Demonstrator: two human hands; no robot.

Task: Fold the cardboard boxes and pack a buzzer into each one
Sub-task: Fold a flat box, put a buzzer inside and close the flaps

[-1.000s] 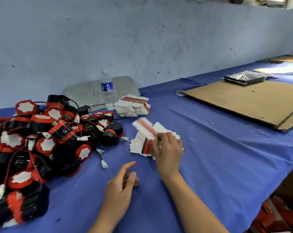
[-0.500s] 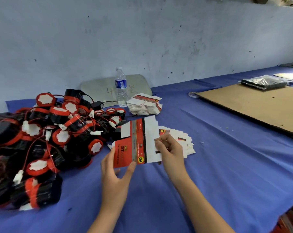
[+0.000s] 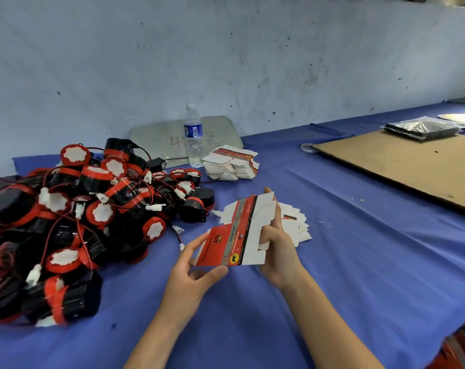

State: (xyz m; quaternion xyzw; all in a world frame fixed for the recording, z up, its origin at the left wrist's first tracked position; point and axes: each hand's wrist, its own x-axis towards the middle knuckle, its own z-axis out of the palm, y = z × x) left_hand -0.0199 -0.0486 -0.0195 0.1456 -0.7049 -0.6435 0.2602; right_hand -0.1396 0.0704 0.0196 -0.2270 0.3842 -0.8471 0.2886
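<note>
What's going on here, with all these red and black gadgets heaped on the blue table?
A person is getting a small box ready for packing. The left hand pinches the red corner of one flat printed carton, and the right hand grips its white side, above the table. It is not yet folded into shape. The buzzers lie heaped at the left, and more flat cartons are stacked nearby.

Buzzers crowding the left, cloth lying open on the right

The buzzer pile (image 3: 74, 222) is blocking the left; bare blue cloth (image 3: 359, 262) is running clear toward the far-right cardboard sheet (image 3: 401, 161).
</note>
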